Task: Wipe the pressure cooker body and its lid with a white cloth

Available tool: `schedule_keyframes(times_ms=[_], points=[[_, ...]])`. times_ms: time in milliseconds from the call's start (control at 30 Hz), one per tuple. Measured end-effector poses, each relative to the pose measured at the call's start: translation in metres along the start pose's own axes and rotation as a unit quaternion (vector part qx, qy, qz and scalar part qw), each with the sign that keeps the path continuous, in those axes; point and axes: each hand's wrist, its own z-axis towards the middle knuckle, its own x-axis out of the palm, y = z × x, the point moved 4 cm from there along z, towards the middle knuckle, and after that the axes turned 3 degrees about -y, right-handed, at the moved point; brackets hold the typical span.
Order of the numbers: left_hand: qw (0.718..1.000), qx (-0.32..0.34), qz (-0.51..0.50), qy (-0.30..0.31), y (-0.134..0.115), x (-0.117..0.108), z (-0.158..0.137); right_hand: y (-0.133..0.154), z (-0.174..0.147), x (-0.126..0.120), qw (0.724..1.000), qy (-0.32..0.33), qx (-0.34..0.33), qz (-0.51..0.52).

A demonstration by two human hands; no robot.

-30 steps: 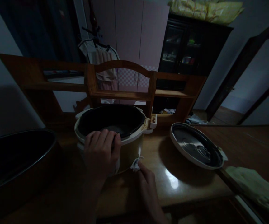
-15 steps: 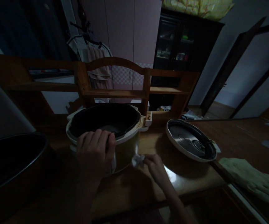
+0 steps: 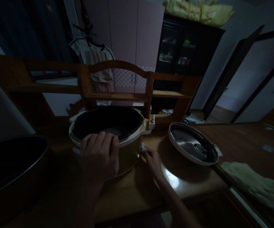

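A cream-coloured cooker [image 3: 129, 155] with a dark inner pot stands open on the wooden table [image 3: 137, 193]. My left hand [image 3: 99, 156] grips its near rim, fingers curled over the edge. My right hand [image 3: 152, 160] pinches a small white cloth [image 3: 143, 148] and presses it against the cooker's right side wall, just below the rim. The cooker's lid [image 3: 192, 147] lies upside down on the table to the right, apart from both hands.
A large dark bowl [image 3: 10, 164] sits at the left. A wooden shelf rack [image 3: 118, 91] stands behind the cooker. A pale green cloth [image 3: 253, 185] lies at the right edge. A dark cabinet and doorway are farther back.
My right hand with the white cloth has moved up and away along the cooker's side, from low near the base to just under the rim. My left hand stays on the rim.
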Motion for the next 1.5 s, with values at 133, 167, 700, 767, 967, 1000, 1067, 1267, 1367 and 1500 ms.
schedule_keyframes(times_ms=[133,167,700,767,967,1000,1067,1267,1367,1500], points=[[1.0,-0.008,-0.007,-0.002,0.0,0.001,-0.001,0.006,-0.025,0.001,1.0,0.011,0.007,0.016],[1.0,-0.01,-0.007,-0.001,0.0,0.001,0.0,0.008,-0.032,0.002,1.0,0.013,0.009,0.014],[1.0,-0.007,-0.001,0.008,0.0,0.001,0.0,0.053,-0.097,0.041,0.992,0.117,0.029,0.026],[1.0,-0.008,-0.004,0.006,0.0,0.0,0.0,0.054,-0.099,0.039,0.993,0.095,0.038,0.055],[1.0,-0.006,0.017,0.02,-0.001,0.0,0.001,0.031,-0.096,0.005,0.996,0.005,0.077,0.036],[0.999,-0.006,0.02,0.025,-0.001,0.0,0.001,0.025,-0.096,-0.005,0.996,0.002,0.079,0.039],[0.999,-0.005,0.022,0.028,-0.001,0.0,0.001,0.01,-0.095,-0.028,0.996,-0.019,0.08,0.046],[0.999,-0.009,0.022,0.03,-0.001,0.0,0.0,-0.039,-0.107,-0.101,0.985,-0.128,0.113,-0.022],[0.999,-0.014,0.019,0.032,-0.001,0.0,-0.001,-0.052,-0.111,-0.118,0.982,-0.144,0.114,-0.045],[0.999,-0.015,0.013,0.034,-0.001,0.001,-0.001,-0.06,-0.11,-0.119,0.986,-0.121,0.106,-0.036]])
